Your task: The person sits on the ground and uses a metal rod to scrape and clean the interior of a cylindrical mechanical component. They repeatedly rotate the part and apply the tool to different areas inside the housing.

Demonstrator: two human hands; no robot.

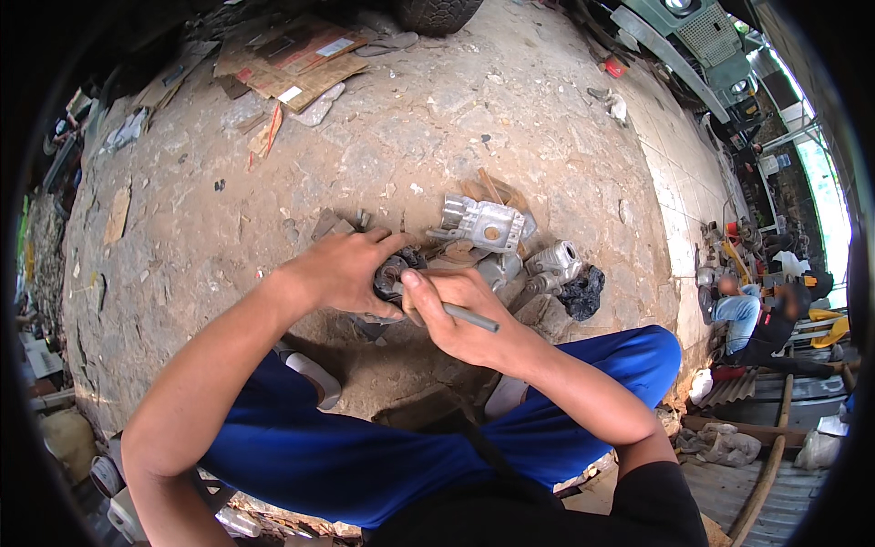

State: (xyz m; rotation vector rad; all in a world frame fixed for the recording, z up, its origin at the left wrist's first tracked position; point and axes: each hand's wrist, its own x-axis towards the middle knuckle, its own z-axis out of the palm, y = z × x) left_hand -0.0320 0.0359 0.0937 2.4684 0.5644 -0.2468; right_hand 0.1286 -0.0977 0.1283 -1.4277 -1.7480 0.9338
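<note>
My left hand [342, 272] is curled around a dark, greasy round metal part [390, 275] on the ground in front of me. In my right hand [467, 330] is a grey metal rod [474, 318], gripped with the thumb along it. Its near end sticks out past my fist, while the far end points at the round part; whether they touch is hidden by my fingers. Just beyond and to the right lies a silver cast-metal housing [488, 224]. Beside it rests a smaller silver cylindrical casting [558, 260], next to a crumpled black plastic bag [583, 294].
Flattened cardboard [305, 77] lies at the far left near a tyre [437, 13]. A vehicle front [697, 41] stands at the far right. Another person [770, 324] sits on the right among scattered parts. Corrugated metal sheets [729, 492] and a wooden pole [761, 488] lie near right.
</note>
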